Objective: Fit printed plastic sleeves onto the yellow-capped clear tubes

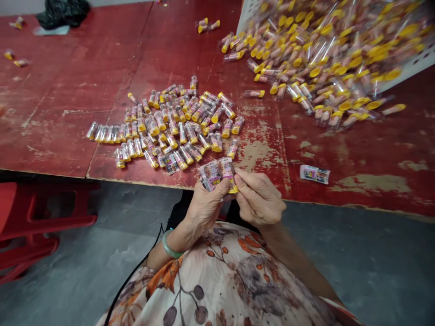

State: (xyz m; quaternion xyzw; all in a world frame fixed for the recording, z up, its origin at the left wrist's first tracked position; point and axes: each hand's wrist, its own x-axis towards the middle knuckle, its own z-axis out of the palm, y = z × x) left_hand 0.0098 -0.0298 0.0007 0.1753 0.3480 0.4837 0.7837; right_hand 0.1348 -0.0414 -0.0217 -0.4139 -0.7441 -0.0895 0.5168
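A cream garment [231, 280] printed with orange and grey leaves, and a pale green bangle [169, 246] on the left wrist.

Label print on the tubes [217, 174] too small; crate [416, 65] cut off.

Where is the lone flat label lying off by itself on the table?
The label lies on the red table near its front edge, right of the right hand.

A worn red table [68, 136] carries heaped yellow-capped tubes [176, 122], a white crate [414, 65] and a black bag [63, 12].
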